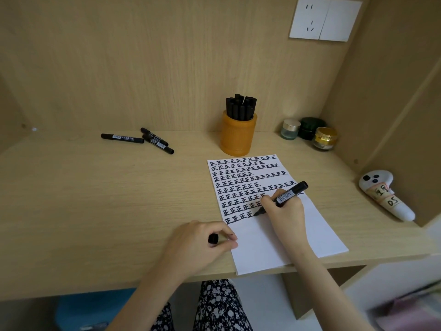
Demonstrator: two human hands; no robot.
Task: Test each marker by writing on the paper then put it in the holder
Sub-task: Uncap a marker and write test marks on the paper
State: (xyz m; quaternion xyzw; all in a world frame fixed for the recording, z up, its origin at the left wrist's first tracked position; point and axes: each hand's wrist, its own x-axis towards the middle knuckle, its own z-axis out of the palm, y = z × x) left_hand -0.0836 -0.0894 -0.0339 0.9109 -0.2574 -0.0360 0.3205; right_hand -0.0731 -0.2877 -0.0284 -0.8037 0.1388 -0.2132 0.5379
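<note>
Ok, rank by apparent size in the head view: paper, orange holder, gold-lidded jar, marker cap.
1. White sheet of paper
2. Orange cylindrical holder
3. Gold-lidded glass jar
4. Black marker cap, smallest despite being nearest.

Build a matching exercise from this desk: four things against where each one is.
1. uncapped marker
2. marker cap
3. three loose markers
4. orange holder

a. lying on the desk, back left
b. gripped in the right hand, tip on the paper
c. standing beyond the paper's far edge
d. pinched in the left hand

Pairs: 1-b, 2-d, 3-a, 4-c
</note>
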